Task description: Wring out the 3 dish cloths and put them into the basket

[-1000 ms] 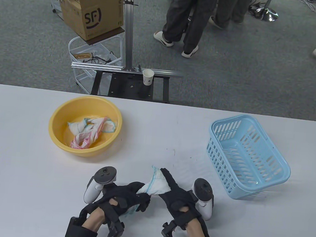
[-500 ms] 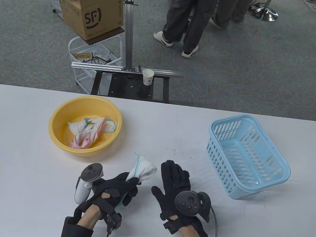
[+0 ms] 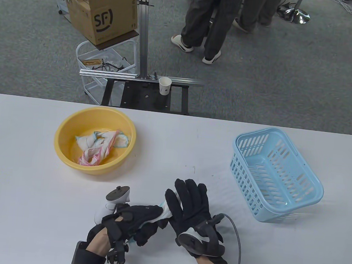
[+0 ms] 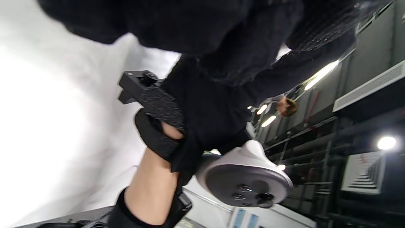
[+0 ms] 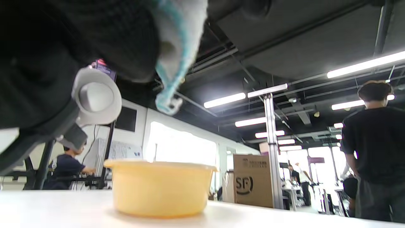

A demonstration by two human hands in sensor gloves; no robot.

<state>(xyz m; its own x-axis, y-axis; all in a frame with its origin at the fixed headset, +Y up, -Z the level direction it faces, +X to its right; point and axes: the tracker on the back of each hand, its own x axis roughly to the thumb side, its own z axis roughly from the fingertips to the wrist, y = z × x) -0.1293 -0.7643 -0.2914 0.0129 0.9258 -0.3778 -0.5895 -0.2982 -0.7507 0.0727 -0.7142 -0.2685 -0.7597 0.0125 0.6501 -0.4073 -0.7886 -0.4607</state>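
My left hand point(image 3: 144, 219) grips one end of a white dish cloth point(image 3: 164, 212) with a blue hem, low in the table view. My right hand point(image 3: 189, 200) lies against the cloth's other end, its fingers straight and pointing away from me and its thumb across the cloth. In the right wrist view the cloth's hem point(image 5: 177, 47) hangs down beside the black glove. Two more cloths point(image 3: 100, 146), white with pink and blue edging, lie crumpled in the yellow basin point(image 3: 98, 109) at the left. The light blue basket point(image 3: 246, 176) stands at the right with nothing in it.
A paper cup point(image 3: 165, 85) stands on a black frame beyond the table's far edge. A cardboard box point(image 3: 103, 10) and people's legs point(image 3: 205, 25) are farther back on the floor. A cable point(image 3: 236, 234) trails from my right wrist.
My right hand let go of the cloth, opened, then moved left back onto it. My left hand kept its grip and turned, swinging the cloth's free end up and then toward the right hand.
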